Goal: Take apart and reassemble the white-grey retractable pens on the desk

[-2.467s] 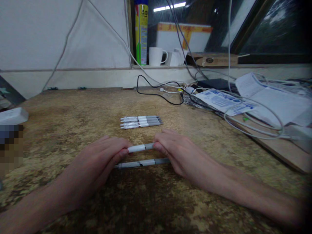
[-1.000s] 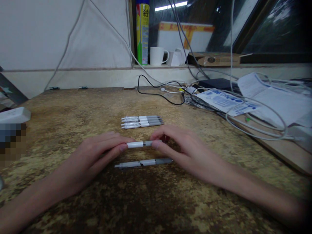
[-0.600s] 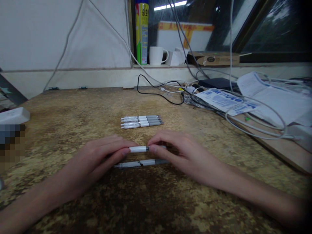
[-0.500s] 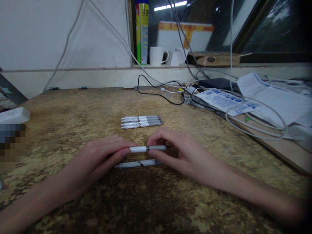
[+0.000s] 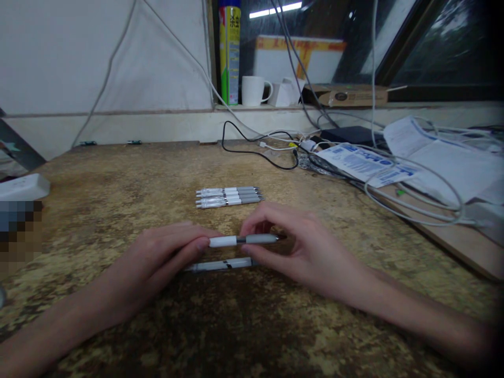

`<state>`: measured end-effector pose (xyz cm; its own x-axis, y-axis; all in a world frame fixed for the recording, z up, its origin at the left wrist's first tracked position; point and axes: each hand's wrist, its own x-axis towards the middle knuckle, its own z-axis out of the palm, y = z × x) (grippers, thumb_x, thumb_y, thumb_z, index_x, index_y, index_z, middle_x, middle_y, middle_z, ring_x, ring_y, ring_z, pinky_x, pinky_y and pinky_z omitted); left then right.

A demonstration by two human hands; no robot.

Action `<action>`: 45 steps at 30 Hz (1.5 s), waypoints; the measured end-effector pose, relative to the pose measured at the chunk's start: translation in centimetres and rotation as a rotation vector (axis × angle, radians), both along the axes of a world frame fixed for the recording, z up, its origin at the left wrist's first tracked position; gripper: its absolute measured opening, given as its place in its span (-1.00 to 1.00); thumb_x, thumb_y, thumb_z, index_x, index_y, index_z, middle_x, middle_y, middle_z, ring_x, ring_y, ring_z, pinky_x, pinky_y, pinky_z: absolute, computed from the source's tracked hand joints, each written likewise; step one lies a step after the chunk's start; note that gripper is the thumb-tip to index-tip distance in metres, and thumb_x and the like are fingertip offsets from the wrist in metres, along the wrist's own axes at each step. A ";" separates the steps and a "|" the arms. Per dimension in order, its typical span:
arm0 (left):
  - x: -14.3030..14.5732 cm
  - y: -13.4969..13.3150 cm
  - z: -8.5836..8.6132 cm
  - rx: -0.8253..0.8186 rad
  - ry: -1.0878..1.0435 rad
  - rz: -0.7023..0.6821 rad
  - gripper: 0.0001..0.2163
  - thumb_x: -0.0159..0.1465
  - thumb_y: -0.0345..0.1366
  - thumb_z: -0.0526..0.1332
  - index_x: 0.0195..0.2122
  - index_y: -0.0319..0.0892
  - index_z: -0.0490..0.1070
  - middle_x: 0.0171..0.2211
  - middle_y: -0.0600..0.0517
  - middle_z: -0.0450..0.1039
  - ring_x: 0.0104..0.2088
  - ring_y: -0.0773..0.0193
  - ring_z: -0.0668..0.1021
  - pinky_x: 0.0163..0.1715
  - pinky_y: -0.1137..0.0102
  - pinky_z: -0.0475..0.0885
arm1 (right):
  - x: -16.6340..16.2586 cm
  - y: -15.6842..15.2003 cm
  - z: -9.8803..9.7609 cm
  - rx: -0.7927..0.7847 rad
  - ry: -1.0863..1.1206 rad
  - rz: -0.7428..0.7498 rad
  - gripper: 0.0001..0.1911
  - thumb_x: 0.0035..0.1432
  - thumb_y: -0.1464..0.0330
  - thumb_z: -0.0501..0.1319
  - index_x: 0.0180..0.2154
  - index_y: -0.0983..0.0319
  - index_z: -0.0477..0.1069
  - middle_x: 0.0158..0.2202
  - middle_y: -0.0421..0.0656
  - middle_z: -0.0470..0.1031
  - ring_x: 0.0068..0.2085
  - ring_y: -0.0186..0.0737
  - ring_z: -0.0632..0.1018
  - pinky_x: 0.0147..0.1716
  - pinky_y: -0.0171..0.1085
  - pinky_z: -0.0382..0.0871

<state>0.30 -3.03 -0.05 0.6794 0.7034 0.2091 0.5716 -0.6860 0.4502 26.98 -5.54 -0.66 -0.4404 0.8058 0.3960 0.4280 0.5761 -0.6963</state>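
Observation:
Above the tabletop a white and grey pen (image 5: pixel 223 241) lies level between my hands. My left hand (image 5: pixel 167 249) pinches its white barrel with thumb and fingers. Thumb and fingertips of my right hand (image 5: pixel 305 244) close on the grey grip section (image 5: pixel 260 239), whose tip points right. A dark stretch shows between barrel and grip; whether the two parts are fully separate I cannot tell. Just nearer to me, a second pen (image 5: pixel 220 265) rests on the table, its right end hidden by my right hand. Beyond my hands lie several similar pens (image 5: pixel 236 196) side by side.
The worn wooden table (image 5: pixel 129 178) carries black and white cables (image 5: pixel 260 152) at the back. Papers (image 5: pixel 370 164) and a coiled cable lie on the right. A white power strip (image 5: pixel 25 186) is on the left. A mug (image 5: pixel 254 90) and spray can (image 5: pixel 230 55) stand on the sill.
The grey grip section has slid right from the white barrel, widening the dark stretch between them. My right hand has shifted slightly right; my left hand has stayed nearly still.

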 end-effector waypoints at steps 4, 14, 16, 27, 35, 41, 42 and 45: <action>-0.2 0.2 0.0 -0.021 -0.017 0.039 -0.68 0.52 -0.14 0.06 -0.25 -0.10 0.55 -0.41 0.09 0.58 -0.42 0.25 0.57 -0.35 0.42 0.47 | 0.2 0.2 -0.1 0.045 0.026 -0.011 -0.87 0.25 0.50 0.30 -0.20 0.16 0.48 -0.16 -0.18 0.58 -0.14 -0.22 0.57 -0.13 -0.25 0.44; -0.4 0.7 -0.1 0.068 -0.060 0.121 -0.77 0.45 -0.15 0.22 0.06 -0.04 0.52 -0.03 0.01 0.63 -0.07 0.14 0.64 -0.04 0.30 0.54 | 0.3 0.8 -0.3 -0.155 0.249 -0.079 -0.87 0.34 0.32 0.27 -0.10 0.15 0.56 -0.07 -0.13 0.63 -0.05 -0.14 0.62 -0.06 -0.17 0.51; -0.4 0.8 0.0 0.073 -0.062 0.110 -0.76 0.47 -0.17 0.21 0.11 -0.03 0.51 0.02 0.00 0.61 -0.03 0.14 0.63 0.03 0.27 0.52 | 0.4 0.9 -0.3 -0.150 0.260 -0.107 -0.87 0.34 0.33 0.27 -0.11 0.16 0.56 -0.10 -0.14 0.63 -0.10 -0.17 0.62 -0.11 -0.20 0.51; -0.7 1.2 0.1 0.115 -0.067 0.119 -0.73 0.49 -0.18 0.19 0.16 0.00 0.48 0.10 0.01 0.57 0.06 0.12 0.59 0.13 0.25 0.46 | 0.7 1.2 0.1 -0.110 0.272 -0.219 -0.91 0.29 0.39 0.26 -0.20 0.17 0.56 -0.27 -0.18 0.59 -0.29 -0.24 0.57 -0.29 -0.26 0.45; -0.8 1.3 0.2 0.098 -0.082 0.142 -0.73 0.48 -0.15 0.19 0.15 0.01 0.48 0.10 0.01 0.57 0.07 0.10 0.58 0.14 0.24 0.44 | 1.2 1.5 0.2 -0.088 0.277 -0.274 -0.90 0.29 0.38 0.25 -0.27 0.17 0.57 -0.22 -0.15 0.60 -0.16 -0.14 0.57 -0.21 -0.19 0.43; -0.8 1.3 0.1 0.111 -0.088 0.138 -0.74 0.48 -0.16 0.19 0.14 -0.01 0.49 0.09 0.01 0.57 0.06 0.11 0.58 0.13 0.25 0.44 | 1.5 1.7 0.2 -0.087 0.281 -0.291 -0.89 0.29 0.39 0.24 -0.27 0.18 0.56 -0.24 -0.15 0.59 -0.15 -0.14 0.56 -0.17 -0.19 0.40; -0.9 1.4 0.1 0.111 -0.088 0.136 -0.74 0.48 -0.16 0.19 0.14 -0.01 0.49 0.09 0.02 0.57 0.07 0.11 0.58 0.13 0.25 0.44 | 1.5 1.8 0.2 -0.096 0.273 -0.291 -0.89 0.29 0.38 0.24 -0.27 0.18 0.57 -0.24 -0.15 0.59 -0.15 -0.14 0.56 -0.17 -0.19 0.39; -1.0 1.4 0.0 0.115 -0.101 0.126 -0.75 0.48 -0.17 0.20 0.14 0.03 0.48 0.09 0.05 0.57 0.06 0.14 0.58 0.13 0.27 0.43 | 1.4 1.8 0.0 -0.130 0.235 -0.270 -0.87 0.32 0.34 0.24 -0.24 0.18 0.57 -0.20 -0.14 0.59 -0.13 -0.14 0.55 -0.14 -0.19 0.37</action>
<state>-0.65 -1.66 -0.04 0.5590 0.7492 0.3553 0.6123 -0.6619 0.4324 28.42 -3.77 -0.71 -0.1147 0.9305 0.3479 0.3722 0.3650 -0.8534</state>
